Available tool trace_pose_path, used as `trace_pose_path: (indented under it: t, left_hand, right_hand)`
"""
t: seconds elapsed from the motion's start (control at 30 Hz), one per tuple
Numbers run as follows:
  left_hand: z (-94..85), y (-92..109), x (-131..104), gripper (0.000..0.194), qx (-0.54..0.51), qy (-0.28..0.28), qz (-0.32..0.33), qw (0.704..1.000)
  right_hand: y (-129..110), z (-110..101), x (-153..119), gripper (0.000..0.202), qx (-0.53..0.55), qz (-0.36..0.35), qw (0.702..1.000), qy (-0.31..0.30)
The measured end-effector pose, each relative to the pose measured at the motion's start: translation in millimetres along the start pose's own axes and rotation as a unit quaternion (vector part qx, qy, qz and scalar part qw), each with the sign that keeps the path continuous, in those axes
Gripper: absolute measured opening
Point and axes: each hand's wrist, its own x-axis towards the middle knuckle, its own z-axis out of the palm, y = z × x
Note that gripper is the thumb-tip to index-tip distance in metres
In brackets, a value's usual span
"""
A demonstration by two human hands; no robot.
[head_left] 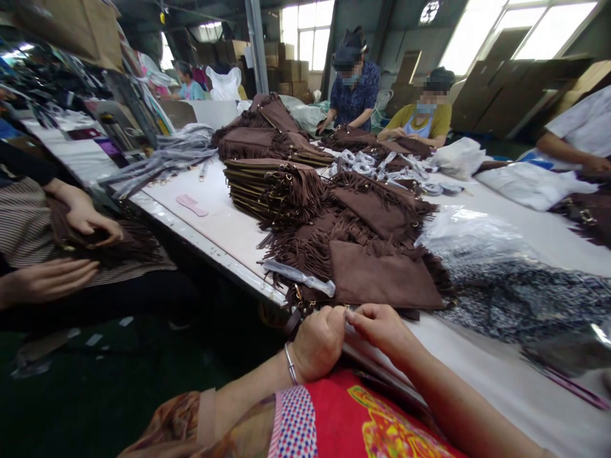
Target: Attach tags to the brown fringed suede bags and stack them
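Observation:
My left hand [321, 343] is closed in a fist at the table's near edge, a light bracelet round its wrist. Beside it, my right hand [382, 327] pinches thumb and finger together, the tips meeting the left fist. Whatever sits between the fingers is hidden. Just beyond both hands lies a brown fringed bag [384, 273], its flat side up and metal fittings along its near edge. A short dark strap [293, 323] shows at the left fist. A plastic-wrapped strap [300, 278] rests across the fringe left of the bag.
Stacked brown bags [260, 191] rise on the white table [214, 235], near a pink card piece [191, 205]. Clear plastic [477, 235] and patterned fabric [525, 299] lie at right, with pink-handled scissors [573, 385]. A co-worker's hands [86, 219] hold a brown piece at left; others work behind.

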Motion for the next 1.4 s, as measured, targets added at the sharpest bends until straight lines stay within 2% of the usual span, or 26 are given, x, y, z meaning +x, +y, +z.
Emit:
trace_pose_path:
  t: [0.07, 0.13, 0.2, 0.23, 0.3, 0.37, 0.4, 0.43, 0.5, 0.63, 0.7, 0.8, 0.9, 0.97, 1.0, 1.07, 1.17, 1.23, 1.27, 1.33, 1.4]
  left_hand:
    - [-3.4, 2.5, 1.3, 0.021, -0.054, 0.006, -0.036, 0.998]
    - [-5.3, 6.5, 3.5, 0.018, -0.142, 0.012, -0.099, 0.985]
    - [-5.9, 11.3, 6.6, 0.014, -0.273, -0.003, -0.201, 0.941]
    - [-6.3, 13.6, 8.3, 0.015, -0.352, -0.020, -0.259, 0.899]
    - [-7.8, 16.9, 11.4, 0.017, -0.509, -0.062, -0.351, 0.784]
    - [-10.7, 17.6, 13.6, 0.018, -0.627, -0.098, -0.385, 0.670]
    - [-12.4, 17.0, 14.1, 0.018, -0.665, -0.110, -0.390, 0.627]
    - [-14.0, 16.0, 14.4, 0.017, -0.689, -0.122, -0.393, 0.597]
    - [-16.2, 13.7, 13.9, 0.016, -0.702, -0.141, -0.404, 0.569]
    - [-16.7, 11.4, 10.4, 0.015, -0.674, -0.171, -0.429, 0.577]
    - [-16.4, 11.1, 8.3, 0.016, -0.679, -0.186, -0.429, 0.566]
    - [-15.7, 10.3, 5.9, 0.016, -0.721, -0.209, -0.408, 0.520]
    - [-14.3, 10.6, 4.9, 0.017, -0.754, -0.218, -0.389, 0.482]
    - [-12.7, 12.2, 3.9, 0.019, -0.749, -0.209, -0.392, 0.491]
    - [-11.8, 13.4, 3.1, 0.022, -0.736, -0.197, -0.397, 0.512]
    - [-10.0, 15.9, 0.6, 0.029, -0.689, -0.155, -0.403, 0.582]
    - [-8.6, 17.5, -3.6, 0.039, -0.574, -0.098, -0.401, 0.707]
    - [-9.6, 17.1, -5.4, 0.043, -0.499, -0.082, -0.381, 0.774]
    - [-10.6, 16.9, -5.7, 0.043, -0.474, -0.079, -0.365, 0.797]
    - [-12.7, 17.0, -5.6, 0.042, -0.455, -0.080, -0.334, 0.822]
    - [-13.7, 18.6, -4.9, 0.042, -0.474, -0.096, -0.333, 0.810]
  right_hand:
    - [3.9, 1.3, -3.0, 0.031, 0.057, 0.016, 0.998, -0.029]
    - [8.9, 4.2, -4.5, 0.031, 0.117, 0.039, 0.991, -0.048]
    - [13.8, 7.7, -4.4, 0.031, 0.154, 0.046, 0.986, -0.049]
    - [15.9, 9.3, -3.9, 0.030, 0.160, 0.043, 0.985, -0.042]
    - [19.6, 11.3, -2.4, 0.027, 0.159, 0.035, 0.986, -0.022]
    - [23.0, 11.9, -0.8, 0.026, 0.156, 0.031, 0.987, -0.011]
    - [24.7, 11.8, -0.2, 0.026, 0.153, 0.029, 0.988, -0.012]
    - [26.2, 11.7, 0.2, 0.026, 0.146, 0.024, 0.989, -0.015]
    - [28.1, 11.4, 0.0, 0.026, 0.115, 0.010, 0.993, -0.017]
    - [26.3, 12.4, -4.4, 0.025, 0.057, -0.032, 0.998, 0.015]
    - [24.8, 13.7, -6.8, 0.023, 0.044, -0.053, 0.997, 0.033]
    - [25.0, 16.9, -7.0, 0.020, 0.054, -0.050, 0.996, 0.043]
    - [26.2, 20.7, -3.7, 0.022, 0.115, -0.008, 0.993, 0.021]
    - [25.0, 22.4, -2.0, 0.025, 0.136, 0.036, 0.990, -0.008]
    - [23.7, 22.6, -1.8, 0.026, 0.134, 0.058, 0.989, -0.016]
    - [20.9, 21.5, -2.9, 0.024, 0.112, 0.090, 0.990, -0.012]
    - [20.3, 17.1, -7.1, 0.022, 0.088, 0.092, 0.992, 0.005]
    - [22.7, 14.9, -10.6, 0.027, 0.129, 0.077, 0.989, -0.005]
    - [23.9, 14.7, -12.3, 0.030, 0.169, 0.066, 0.983, -0.018]
    - [24.3, 16.5, -15.2, 0.033, 0.273, 0.047, 0.959, -0.060]
    - [21.5, 20.7, -17.2, 0.033, 0.370, 0.045, 0.921, -0.112]
